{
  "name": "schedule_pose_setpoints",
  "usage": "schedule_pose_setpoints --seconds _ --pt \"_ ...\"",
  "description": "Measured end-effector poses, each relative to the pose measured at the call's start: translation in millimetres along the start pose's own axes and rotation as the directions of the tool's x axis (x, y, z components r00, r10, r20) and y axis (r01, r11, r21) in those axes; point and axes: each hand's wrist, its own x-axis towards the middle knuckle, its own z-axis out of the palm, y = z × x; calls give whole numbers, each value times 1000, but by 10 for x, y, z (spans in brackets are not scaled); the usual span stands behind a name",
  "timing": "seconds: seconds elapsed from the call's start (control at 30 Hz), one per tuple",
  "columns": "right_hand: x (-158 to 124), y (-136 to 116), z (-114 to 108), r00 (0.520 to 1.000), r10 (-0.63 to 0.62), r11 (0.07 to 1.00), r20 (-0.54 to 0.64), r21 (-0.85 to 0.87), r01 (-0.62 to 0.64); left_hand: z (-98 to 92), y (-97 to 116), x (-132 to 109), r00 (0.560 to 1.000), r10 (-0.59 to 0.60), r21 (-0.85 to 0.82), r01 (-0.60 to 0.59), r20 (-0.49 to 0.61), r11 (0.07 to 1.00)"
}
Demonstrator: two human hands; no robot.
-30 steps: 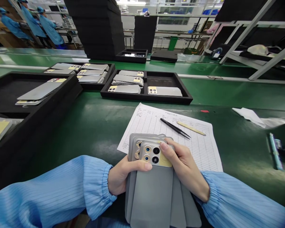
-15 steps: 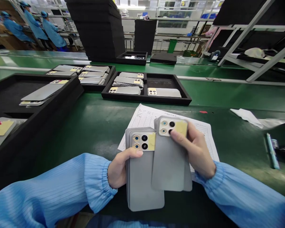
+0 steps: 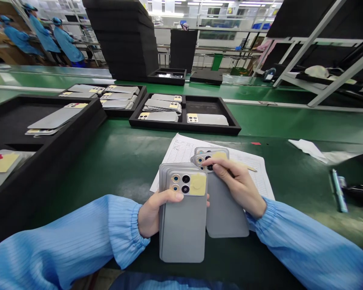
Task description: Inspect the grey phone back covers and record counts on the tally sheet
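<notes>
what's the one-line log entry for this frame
left hand: holds stack of back covers | right hand: holds smaller batch beside it | under: paper form on green table | behind: black tray with more covers

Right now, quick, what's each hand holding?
Left hand: closed on the stack of grey back covers.
Right hand: closed on a smaller pile of covers beside it.

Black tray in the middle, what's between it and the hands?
A white paper form lies on the green table there, shown in the head view.
</notes>
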Motion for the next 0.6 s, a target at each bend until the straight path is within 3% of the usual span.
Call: schedule_pose_setpoints --seconds 0.13,0.33,0.47,0.6 --pt "-64 -40 105 998 69 993 3 100 -69 5 -3 5 1000 1 16 0 -31 1000" --pt "-148 -122 227 991 131 990 -25 48 -130 64 -37 14 988 18 181 10 -150 983" --pt "-172 -158 282 973 226 970 47 79 -229 69 -50 19 994 -76 242 94 -83 966" --pt "-185 -177 279 978 208 974 21 91 -209 58 -40 27 995 -98 238 104 -34 966"
